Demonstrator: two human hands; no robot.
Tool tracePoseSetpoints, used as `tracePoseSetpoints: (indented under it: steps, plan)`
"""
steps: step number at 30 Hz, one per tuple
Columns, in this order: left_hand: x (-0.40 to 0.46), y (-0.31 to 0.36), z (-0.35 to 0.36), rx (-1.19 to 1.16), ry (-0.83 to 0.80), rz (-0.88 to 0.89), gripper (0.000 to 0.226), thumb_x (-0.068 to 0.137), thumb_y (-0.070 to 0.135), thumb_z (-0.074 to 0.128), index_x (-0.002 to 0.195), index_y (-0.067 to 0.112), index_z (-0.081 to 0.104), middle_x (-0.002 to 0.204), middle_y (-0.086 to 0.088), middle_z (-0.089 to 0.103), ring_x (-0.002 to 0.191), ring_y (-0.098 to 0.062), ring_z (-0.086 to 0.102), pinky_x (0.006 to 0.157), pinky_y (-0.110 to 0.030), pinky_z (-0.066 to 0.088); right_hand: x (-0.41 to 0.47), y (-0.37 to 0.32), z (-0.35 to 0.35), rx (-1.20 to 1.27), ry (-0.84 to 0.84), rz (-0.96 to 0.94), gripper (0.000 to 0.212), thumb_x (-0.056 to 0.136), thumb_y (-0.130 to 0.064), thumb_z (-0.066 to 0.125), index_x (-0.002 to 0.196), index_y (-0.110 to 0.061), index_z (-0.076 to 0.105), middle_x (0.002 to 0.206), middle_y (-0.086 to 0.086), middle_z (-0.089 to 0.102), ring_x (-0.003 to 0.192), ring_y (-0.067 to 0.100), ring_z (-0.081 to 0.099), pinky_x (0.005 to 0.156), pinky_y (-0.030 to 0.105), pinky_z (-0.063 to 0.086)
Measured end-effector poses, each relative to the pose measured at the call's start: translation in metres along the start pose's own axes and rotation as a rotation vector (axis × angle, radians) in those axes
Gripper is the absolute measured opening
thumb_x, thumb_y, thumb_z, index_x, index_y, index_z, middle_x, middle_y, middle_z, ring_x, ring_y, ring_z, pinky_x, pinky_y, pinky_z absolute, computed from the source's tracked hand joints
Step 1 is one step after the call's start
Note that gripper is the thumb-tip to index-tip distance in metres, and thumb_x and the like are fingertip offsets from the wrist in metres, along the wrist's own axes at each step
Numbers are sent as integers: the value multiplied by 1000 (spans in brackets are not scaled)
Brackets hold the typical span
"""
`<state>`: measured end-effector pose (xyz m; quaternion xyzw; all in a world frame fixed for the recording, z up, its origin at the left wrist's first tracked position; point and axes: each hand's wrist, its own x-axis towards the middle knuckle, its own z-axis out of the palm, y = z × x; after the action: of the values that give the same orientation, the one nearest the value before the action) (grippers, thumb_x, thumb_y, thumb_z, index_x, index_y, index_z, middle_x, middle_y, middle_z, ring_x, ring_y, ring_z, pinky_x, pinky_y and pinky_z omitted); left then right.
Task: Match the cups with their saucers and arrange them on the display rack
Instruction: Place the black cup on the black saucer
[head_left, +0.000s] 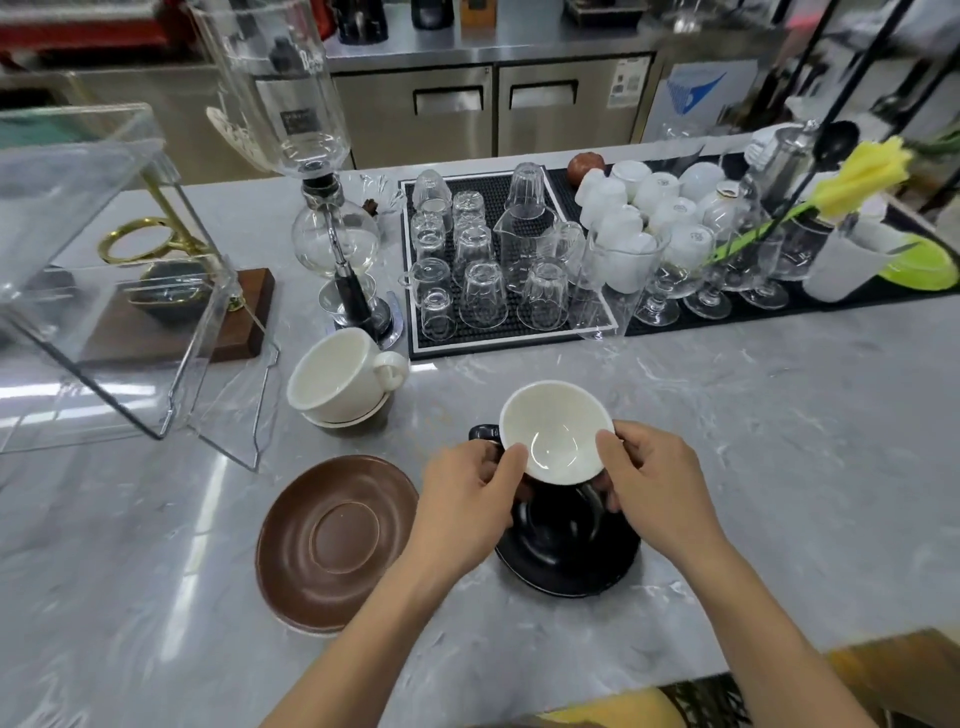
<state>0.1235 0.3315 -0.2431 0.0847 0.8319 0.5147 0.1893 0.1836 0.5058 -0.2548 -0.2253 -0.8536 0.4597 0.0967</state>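
Note:
Both hands hold a black cup (556, 436) with a white inside, tilted toward me, just above a black saucer (566, 564). My left hand (467, 499) grips its left side near the black handle; my right hand (649, 483) grips the right rim. A brown saucer (335, 540) lies bare on the counter to the left. Farther back left, a white cup (343, 374) sits on a white saucer (345, 418), its handle pointing right.
A clear acrylic display case (104, 270) stands open at the left, with a wooden-based brass stand inside. A glass siphon brewer (332, 228) stands behind the white cup. Black mats (410, 338) with upturned glasses and white cups fill the back of the marble counter (779, 415).

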Motion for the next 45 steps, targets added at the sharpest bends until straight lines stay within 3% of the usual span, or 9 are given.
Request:
tracePoseSetpoints:
  steps: [5,9,12,16,19,25,32,36,45]
  plan:
    - [-18,-5,4,-16,-30,0,45,99,33,55,83,-9,62,51,10,68,46,-6,56,49,-13,43,-20,5,-3,13,7,29,29,97,-23,51,75,-13,67,58,12,64,54,30,60,55,40,51]
    - [-26,-11,6,-36,-19,-24,49,98,33,56,82,-13,55,50,-2,60,50,-13,51,49,-17,41,-30,10,-2,-1,-3,45,28,98,-23,52,79,-12,69,58,7,65,48,19,59,55,37,51]
    - [-30,-15,8,-27,-28,-32,49,98,35,56,85,-12,56,64,-21,63,54,-16,51,53,-24,43,-37,13,-2,10,-19,61,25,99,-23,52,86,-16,72,58,3,66,45,6,57,51,27,50]
    - [-35,-19,13,40,-31,-27,43,98,36,56,82,-3,62,69,-8,74,52,-13,58,59,-36,51,-44,19,-2,-12,-25,85,26,99,-24,52,85,-15,71,59,5,66,47,9,58,53,37,52]
    - [-38,-21,16,54,-46,-47,42,98,38,55,84,-1,64,70,-8,75,53,-18,61,64,-45,53,-47,24,-2,-32,-30,94,30,98,-27,51,87,-6,69,61,9,65,55,24,61,56,45,52]
    - [-42,-22,21,80,-44,-52,39,98,38,55,85,3,65,72,-5,76,63,-29,67,63,-48,53,-51,29,-5,-40,-29,91,27,98,-27,51,89,-10,70,62,9,65,57,25,61,58,47,52]
    - [-42,-28,20,69,-45,-73,38,97,35,57,79,3,66,51,11,67,47,-13,56,53,-31,46,-51,30,-2,2,-17,91,20,96,-29,55,91,-17,71,62,7,68,54,21,62,58,45,53]
    - [-40,-29,20,7,-29,-92,35,96,31,59,81,1,69,67,0,76,43,-6,55,47,-16,44,-50,33,-2,11,-21,96,17,95,-31,57,91,-21,71,61,5,68,54,14,62,58,43,54]
    - [-41,-29,23,-10,-12,-96,32,96,31,60,83,4,71,69,0,77,42,-3,54,46,-14,44,-52,36,0,58,-10,92,14,96,-30,58,92,-25,70,61,-1,68,52,6,62,51,29,50]
